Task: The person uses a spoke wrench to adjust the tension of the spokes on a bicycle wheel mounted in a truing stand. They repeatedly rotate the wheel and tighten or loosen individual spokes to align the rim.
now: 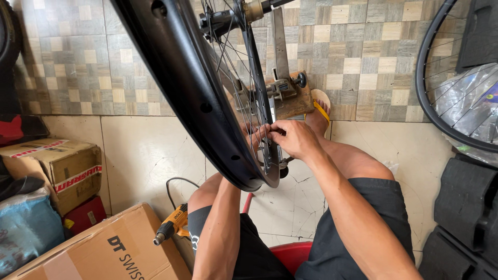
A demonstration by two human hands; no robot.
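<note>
Two hands at large black bicycle wheel rim (176,78), mounted upright in metal truing stand (282,78). Right hand (293,137) fingers curled, pinching thin steel spokes (264,140) near rim's lower edge. Left hand (248,136) mostly hidden behind rim; grip unclear.

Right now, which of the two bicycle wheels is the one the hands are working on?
The black wheel in the truing stand at centre; the right hand touches its spokes. The other wheel at right leans untouched.

Bike workshop: wheel (207,93) in truing stand (282,88), spare rim (430,103), stacked tyres (464,218), cardboard boxes (109,251), drill (171,224).
</note>
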